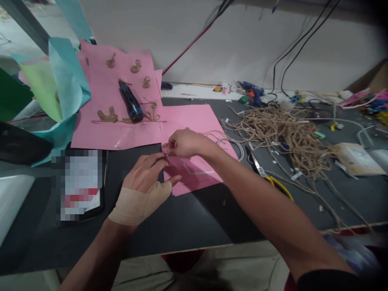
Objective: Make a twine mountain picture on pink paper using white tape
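My left hand (145, 178), with a beige bandage (129, 206) around the wrist and thumb base, lies over the left edge of a pink sheet (200, 115). Its thumb is spread from its fingers, and it holds nothing I can see. My right hand (186, 143) is closed in a pinch just above my left fingertips, at the same edge; whatever it holds is too small to make out. On the sheet, white strips (200, 172) form an angle. A loop of pale cord (239, 149) lies at its right side, partly behind my right forearm.
Another pink sheet (93, 133) bears small coiled twine shapes (107, 115) and a utility knife (131, 101). Tangled twine (281, 129), yellow-handled scissors (257, 165) and a blue glue gun (254, 92) lie to the right. A blurred-out flat object (80, 182) sits at left.
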A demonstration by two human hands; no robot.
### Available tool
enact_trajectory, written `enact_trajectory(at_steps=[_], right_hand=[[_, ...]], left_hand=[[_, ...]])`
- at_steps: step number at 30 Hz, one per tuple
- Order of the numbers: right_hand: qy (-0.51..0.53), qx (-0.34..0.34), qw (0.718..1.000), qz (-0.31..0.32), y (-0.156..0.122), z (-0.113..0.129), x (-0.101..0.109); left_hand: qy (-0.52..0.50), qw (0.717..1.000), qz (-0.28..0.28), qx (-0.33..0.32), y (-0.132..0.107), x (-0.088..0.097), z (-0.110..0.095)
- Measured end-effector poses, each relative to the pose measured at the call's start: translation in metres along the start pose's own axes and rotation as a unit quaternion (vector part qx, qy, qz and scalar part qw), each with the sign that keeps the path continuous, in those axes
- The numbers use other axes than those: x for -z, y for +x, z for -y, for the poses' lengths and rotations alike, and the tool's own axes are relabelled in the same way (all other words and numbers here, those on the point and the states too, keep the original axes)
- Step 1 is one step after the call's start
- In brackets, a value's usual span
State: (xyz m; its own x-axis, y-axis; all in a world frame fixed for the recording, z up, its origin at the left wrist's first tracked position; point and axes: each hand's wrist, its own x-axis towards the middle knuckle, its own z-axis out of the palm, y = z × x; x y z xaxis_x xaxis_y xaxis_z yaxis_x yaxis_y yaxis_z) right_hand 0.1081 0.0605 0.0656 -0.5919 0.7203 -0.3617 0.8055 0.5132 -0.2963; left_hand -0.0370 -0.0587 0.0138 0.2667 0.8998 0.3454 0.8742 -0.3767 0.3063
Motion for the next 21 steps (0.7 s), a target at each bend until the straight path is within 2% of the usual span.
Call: enact_trajectory(at_steps=[10, 21], right_hand=[[-0.015, -0.008, 0.998, 0.053, 0.002, 0.006, 0.012], [-0.021, -0.019, 0.999, 0.043, 0.004, 0.007, 0.011]], left_hand=[[0.015, 1.000, 0.003, 0.005, 0.001, 0.002, -0.003], [0.008, 1.000, 0.007, -0.017, 0.002, -0.001, 0.001]])
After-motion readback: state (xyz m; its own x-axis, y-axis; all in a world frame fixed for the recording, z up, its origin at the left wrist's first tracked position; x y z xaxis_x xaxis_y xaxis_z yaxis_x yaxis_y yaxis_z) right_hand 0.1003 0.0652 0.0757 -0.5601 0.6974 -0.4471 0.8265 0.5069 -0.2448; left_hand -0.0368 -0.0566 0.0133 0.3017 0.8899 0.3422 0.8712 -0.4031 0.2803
